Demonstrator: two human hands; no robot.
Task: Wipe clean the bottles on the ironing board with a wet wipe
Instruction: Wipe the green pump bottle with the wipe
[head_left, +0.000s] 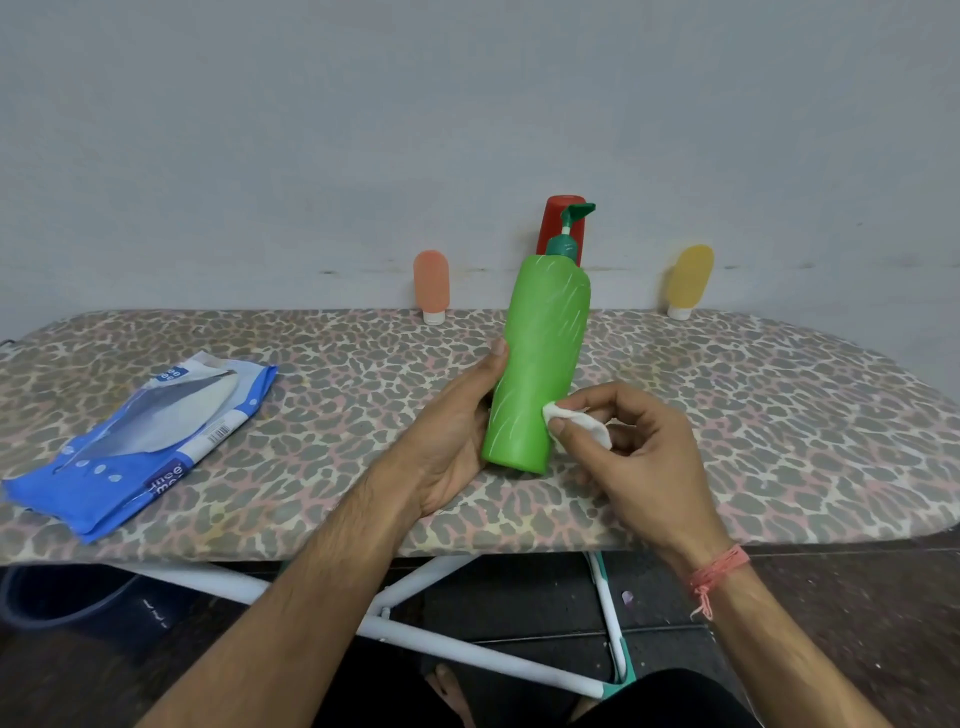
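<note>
A tall green pump bottle (540, 358) is tilted slightly right above the leopard-print ironing board (753, 415), its base near the front edge. My left hand (457, 431) grips its lower left side. My right hand (623, 441) pinches a bunched white wet wipe (576, 421) and presses it against the bottle's lower right side. Along the wall stand a small orange bottle (431, 286), a red bottle (556, 223) partly hidden behind the green pump, and a small yellow bottle (688, 280) that leans on the wall.
A blue wet-wipe pack (140, 447) lies opened on the board's left part. White and teal board legs (467, 644) cross below. A dark tub (62, 597) sits on the floor at lower left.
</note>
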